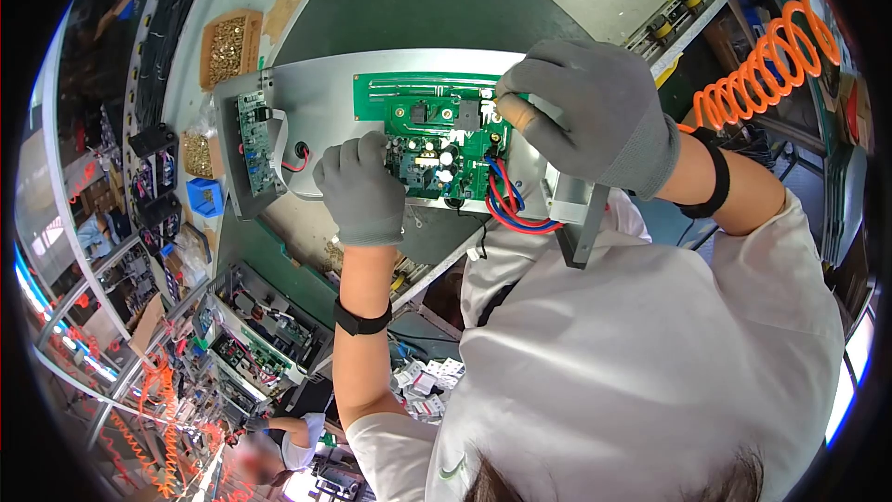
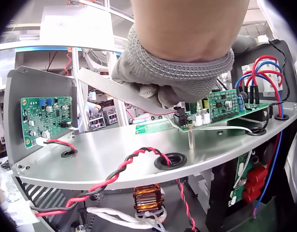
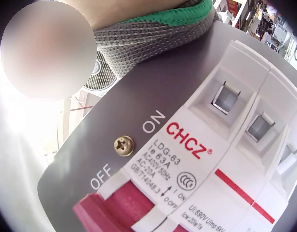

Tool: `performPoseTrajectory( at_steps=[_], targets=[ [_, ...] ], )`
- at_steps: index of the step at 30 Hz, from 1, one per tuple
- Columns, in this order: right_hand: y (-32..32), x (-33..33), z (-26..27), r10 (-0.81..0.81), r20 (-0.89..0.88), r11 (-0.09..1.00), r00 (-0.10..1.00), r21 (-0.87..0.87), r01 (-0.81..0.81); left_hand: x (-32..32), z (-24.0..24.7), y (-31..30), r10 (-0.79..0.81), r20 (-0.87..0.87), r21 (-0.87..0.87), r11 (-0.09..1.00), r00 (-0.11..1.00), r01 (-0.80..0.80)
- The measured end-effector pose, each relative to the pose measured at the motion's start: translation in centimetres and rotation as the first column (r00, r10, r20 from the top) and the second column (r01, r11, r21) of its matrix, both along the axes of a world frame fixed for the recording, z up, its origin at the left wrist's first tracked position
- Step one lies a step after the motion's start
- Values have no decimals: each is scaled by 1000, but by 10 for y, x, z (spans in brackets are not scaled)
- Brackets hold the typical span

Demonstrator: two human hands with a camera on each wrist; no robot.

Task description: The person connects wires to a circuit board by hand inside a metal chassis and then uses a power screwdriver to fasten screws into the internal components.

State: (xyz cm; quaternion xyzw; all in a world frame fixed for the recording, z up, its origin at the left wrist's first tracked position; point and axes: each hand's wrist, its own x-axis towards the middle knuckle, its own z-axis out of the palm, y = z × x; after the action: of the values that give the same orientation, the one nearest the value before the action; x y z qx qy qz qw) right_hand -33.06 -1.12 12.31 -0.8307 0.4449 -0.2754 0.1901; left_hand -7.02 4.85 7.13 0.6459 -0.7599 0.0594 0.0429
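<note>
A green circuit board (image 1: 432,144) with many components lies over the curved metal chassis (image 1: 316,84). My gloved left hand (image 1: 360,191) grips its left end, fingers curled at the edge. A flat ribbon cable (image 2: 122,92) runs from a small upright board (image 2: 46,121) to a black connector (image 2: 181,117) beside those fingers. At the board's upper right corner, my gloved right hand (image 1: 590,112) pinches the edge between thumb and finger; its fingertips are partly hidden. Red and blue wires (image 1: 506,195) loop from the board's right side. The right wrist view shows the right glove (image 3: 139,43) behind a grey panel (image 3: 85,145).
A white circuit breaker (image 3: 226,140) sits on the chassis end panel. Cardboard boxes of small brass parts (image 1: 228,48) and a blue bin (image 1: 204,196) stand at the left. An orange coiled hose (image 1: 771,56) hangs at the right. Below the chassis plate sits a copper coil (image 2: 148,198).
</note>
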Motion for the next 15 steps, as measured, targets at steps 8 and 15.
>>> performPoseTrajectory(
  at_steps=[8,15],
  targets=[
    [0,0,0,-1,-13,1000,1000,4,2,-3,4,-3,-38,82,10,999,996,38],
    [-1,-1,2,33,-42,999,999,-11,-34,-12,27,-21,65,-33,263,963,997,-54]
  ],
)
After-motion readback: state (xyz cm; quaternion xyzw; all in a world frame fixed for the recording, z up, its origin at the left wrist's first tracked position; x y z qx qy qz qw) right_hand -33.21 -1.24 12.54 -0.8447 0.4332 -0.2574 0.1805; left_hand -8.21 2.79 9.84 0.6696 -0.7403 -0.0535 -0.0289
